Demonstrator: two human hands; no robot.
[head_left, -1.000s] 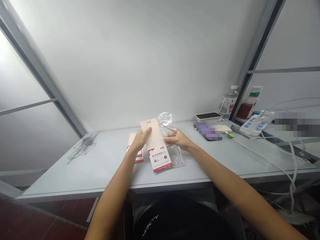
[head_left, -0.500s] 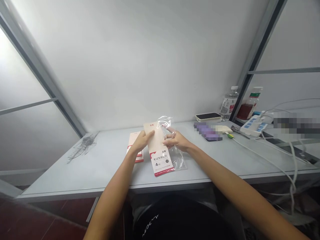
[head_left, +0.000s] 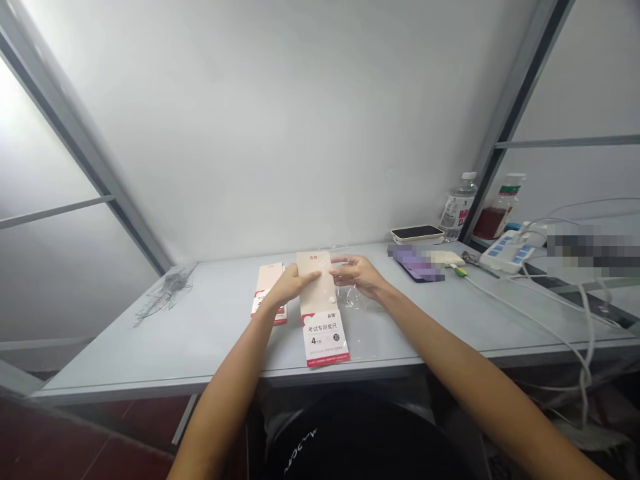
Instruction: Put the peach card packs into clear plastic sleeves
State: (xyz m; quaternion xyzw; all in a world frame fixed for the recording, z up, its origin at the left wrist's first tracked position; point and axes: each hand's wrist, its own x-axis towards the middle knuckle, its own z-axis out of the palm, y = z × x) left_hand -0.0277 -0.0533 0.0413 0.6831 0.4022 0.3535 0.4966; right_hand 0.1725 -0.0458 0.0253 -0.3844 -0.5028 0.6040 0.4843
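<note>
A long cream card packet (head_left: pixel 320 293) with a white and red printed lower part stands slightly tilted over the desk's front half. My left hand (head_left: pixel 287 285) grips its left edge, thumb on the front. A clear plastic bag (head_left: pixel 356 300) hangs along the packet's right side, and my right hand (head_left: pixel 361 275) pinches it near the packet's upper right edge. How much of the packet the bag covers is hard to see. Behind my left hand, similar packets (head_left: pixel 270 275) lie in a small overlapping pile on the desk.
A phone (head_left: pixel 418 234) rests by the wall at right, with a purple item (head_left: pixel 417 263) in front. Two bottles, one a clear bottle (head_left: pixel 459 208), stand near the frame post. A white power strip (head_left: pixel 509 252) and cables (head_left: pixel 520 307) spread over the right side. Dark scribbles (head_left: pixel 170 290) mark the desk's left.
The packet has come a little down and right and sits straighter, its print now clearer. My right hand has shifted slightly right, and the bag shows less glare beside the packet.
</note>
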